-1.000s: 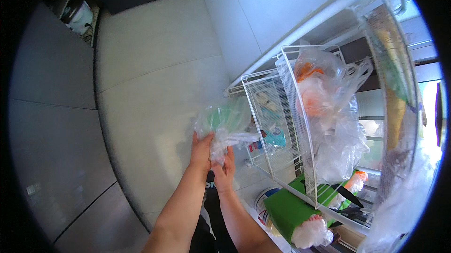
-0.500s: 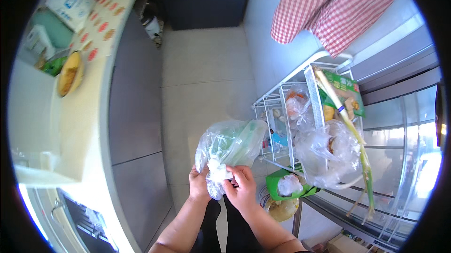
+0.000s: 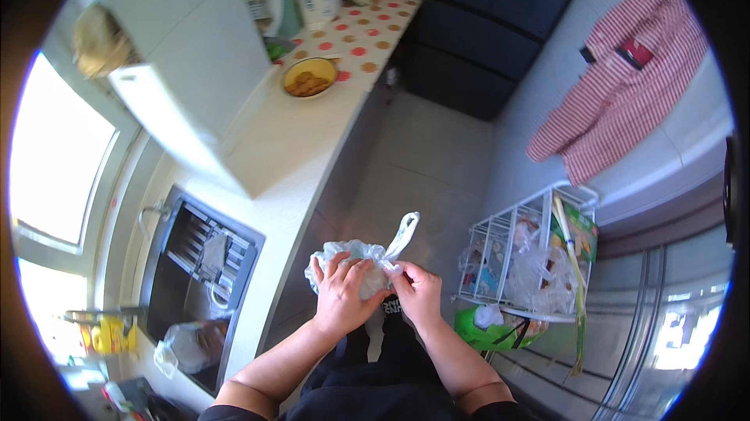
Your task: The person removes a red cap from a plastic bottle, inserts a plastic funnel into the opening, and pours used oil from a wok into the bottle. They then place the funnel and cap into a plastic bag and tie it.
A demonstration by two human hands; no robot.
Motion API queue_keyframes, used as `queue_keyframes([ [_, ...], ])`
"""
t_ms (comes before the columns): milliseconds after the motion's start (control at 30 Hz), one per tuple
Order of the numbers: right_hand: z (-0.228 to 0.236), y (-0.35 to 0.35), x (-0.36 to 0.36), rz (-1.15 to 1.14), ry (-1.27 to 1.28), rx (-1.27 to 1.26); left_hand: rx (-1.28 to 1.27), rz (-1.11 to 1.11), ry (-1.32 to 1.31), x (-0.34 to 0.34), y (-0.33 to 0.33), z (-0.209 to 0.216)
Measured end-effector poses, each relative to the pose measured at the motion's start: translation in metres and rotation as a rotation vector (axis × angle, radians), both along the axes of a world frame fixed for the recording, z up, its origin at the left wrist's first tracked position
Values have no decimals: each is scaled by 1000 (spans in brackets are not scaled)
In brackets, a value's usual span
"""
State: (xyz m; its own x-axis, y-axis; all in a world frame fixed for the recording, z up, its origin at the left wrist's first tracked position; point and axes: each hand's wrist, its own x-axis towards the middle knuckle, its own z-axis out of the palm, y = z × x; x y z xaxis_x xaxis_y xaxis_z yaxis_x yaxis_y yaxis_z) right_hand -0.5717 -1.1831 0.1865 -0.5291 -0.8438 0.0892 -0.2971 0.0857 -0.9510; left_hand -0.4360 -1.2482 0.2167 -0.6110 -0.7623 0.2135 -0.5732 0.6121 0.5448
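Observation:
A translucent plastic bag is gathered up in front of my body, above the floor. One white handle loop of it sticks up to the right. My left hand lies across the bag with its fingers bent over it. At the bag's right edge, by the base of the loop, my right hand pinches the plastic between thumb and fingers. What is inside the bag cannot be made out.
On the left runs a counter with a yellow bowl of brown food and a sink. To the right stands a white wire rack with bags and a long leek; a green bag sits below. A checked garment hangs beyond.
My view has swung left, bringing the sink and window in. The bag is now bunched smaller, with a loop standing up. My left hand has moved from its lower side onto its top.

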Motion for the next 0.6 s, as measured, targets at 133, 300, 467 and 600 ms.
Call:
queue_keyframes([
  [133, 21, -8, 20, 227, -189, -1, 79, 152, 27, 41, 14, 1],
  [300, 41, -27, 38, 473, -267, 19, 166, 349, 245, 75, 26, 8],
  [467, 47, -44, 53, 792, -435, 9, 573, 583, 510, 100, 51, 16],
  [600, 50, -48, 67, 1015, -284, -59, 724, 566, 959, 114, 73, 31],
])
